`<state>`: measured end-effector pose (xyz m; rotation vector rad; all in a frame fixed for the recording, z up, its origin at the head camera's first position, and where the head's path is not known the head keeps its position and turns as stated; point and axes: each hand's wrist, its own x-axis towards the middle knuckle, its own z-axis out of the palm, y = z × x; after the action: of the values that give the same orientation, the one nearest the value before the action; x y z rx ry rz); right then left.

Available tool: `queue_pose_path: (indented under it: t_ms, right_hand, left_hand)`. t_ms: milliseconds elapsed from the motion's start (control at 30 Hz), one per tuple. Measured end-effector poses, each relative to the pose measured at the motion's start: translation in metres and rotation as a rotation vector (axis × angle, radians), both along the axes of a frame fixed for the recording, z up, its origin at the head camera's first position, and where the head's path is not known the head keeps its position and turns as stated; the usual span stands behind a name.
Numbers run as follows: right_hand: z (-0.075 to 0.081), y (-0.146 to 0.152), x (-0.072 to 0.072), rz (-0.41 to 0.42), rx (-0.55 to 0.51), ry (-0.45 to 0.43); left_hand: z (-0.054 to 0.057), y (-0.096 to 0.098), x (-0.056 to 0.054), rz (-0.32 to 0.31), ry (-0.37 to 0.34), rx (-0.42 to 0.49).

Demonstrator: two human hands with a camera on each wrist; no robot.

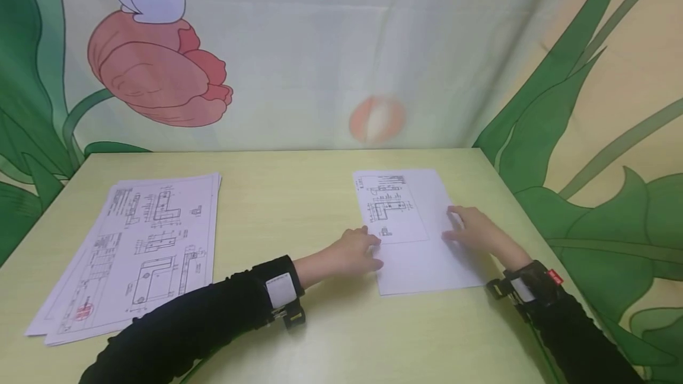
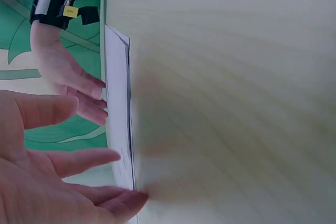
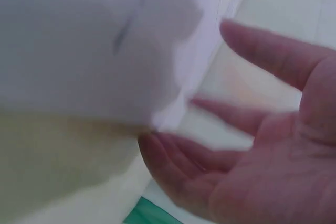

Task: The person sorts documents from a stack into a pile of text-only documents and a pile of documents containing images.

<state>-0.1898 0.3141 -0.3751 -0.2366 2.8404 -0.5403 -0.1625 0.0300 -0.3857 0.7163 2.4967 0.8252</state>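
Observation:
A small stack of white paper (image 1: 421,268) lies toward the right of the table, its top sheet printed with a technical drawing on the upper left part. My left hand (image 1: 344,253) is at the stack's left edge, fingertips right at the paper's side. Across from it, my right hand (image 1: 475,233) has its fingertips at the right edge. The left wrist view shows the left fingers (image 2: 86,162) spread beside the paper's edge (image 2: 118,87). In the right wrist view the right fingers (image 3: 199,153) are extended, some touching the sheet's border.
A fanned pile of printed drawings (image 1: 114,265) with a red stamp lies on the left of the pale wooden table (image 1: 283,206). Behind the table hangs a curtain (image 1: 299,58) with a flower and leaf pattern. Black bands with small cameras sit on both wrists.

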Motion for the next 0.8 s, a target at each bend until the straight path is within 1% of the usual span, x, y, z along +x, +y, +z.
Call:
queue_pose_path:
  t_ms: [100,167,233,333,400,467,533,600,700,800]
  right_hand:
    - [-0.001,-0.002,-0.001,-0.034,-0.025,0.008]
    - [-0.003,-0.004,-0.003,-0.032,-0.027,0.015]
    - [-0.004,-0.006,-0.004,-0.011,0.007,0.031]
    - [-0.006,-0.013,-0.001,0.036,0.102,0.051]
    - [-0.007,-0.02,0.003,0.073,0.172,0.064]
    - [-0.008,-0.029,0.009,0.118,0.215,0.06]
    - [-0.009,-0.037,0.016,0.174,0.237,0.05]
    - [-0.011,-0.045,0.022,0.212,0.235,0.014]
    - [-0.012,-0.051,0.03,0.237,0.237,-0.031]
    - [-0.012,-0.054,0.034,0.237,0.244,-0.028]
  left_hand:
    - [0.0,0.001,0.0,-0.017,0.003,-0.01]
    - [-0.001,0.001,-0.001,-0.039,0.012,-0.023]
    - [-0.001,0.002,0.0,-0.074,0.031,-0.057]
    - [-0.001,0.003,0.001,-0.121,0.049,-0.102]
    - [0.0,0.004,0.002,-0.139,0.057,-0.129]
    - [0.0,0.005,0.003,-0.143,0.051,-0.141]
    - [0.0,0.006,0.005,-0.143,0.051,-0.152]
    - [0.0,0.007,0.007,-0.144,0.056,-0.161]
    - [-0.001,0.007,0.008,-0.145,0.058,-0.166]
    - [-0.002,0.006,0.01,-0.151,0.058,-0.159]
